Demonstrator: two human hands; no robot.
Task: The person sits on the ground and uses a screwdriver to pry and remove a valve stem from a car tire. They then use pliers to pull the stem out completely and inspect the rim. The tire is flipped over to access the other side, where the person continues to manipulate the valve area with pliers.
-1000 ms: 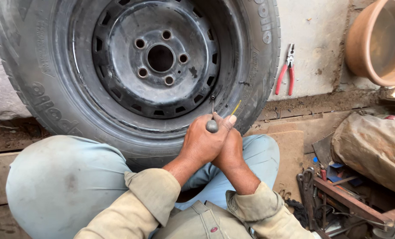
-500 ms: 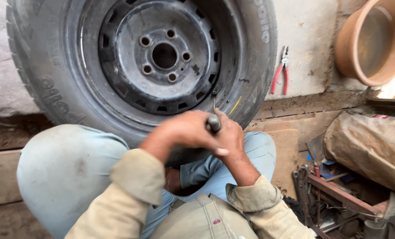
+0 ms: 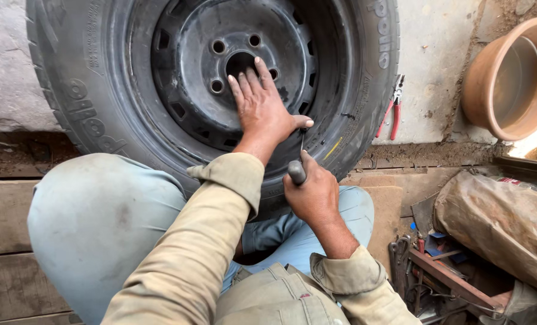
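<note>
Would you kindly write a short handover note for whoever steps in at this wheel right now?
Left hand: flat and open on the dark steel wheel rim, thumb by the tool's tip.
Right hand: closed on the grey-handled thin metal probe tool, its tip at the black rubber tyre sidewall.
Tyre stands upright against the wall, between the knees.
Red-handled pliers lie right of it, untouched.
Done: tool set at the tyre.
Left: whether the tip is in, I cannot tell.
</note>
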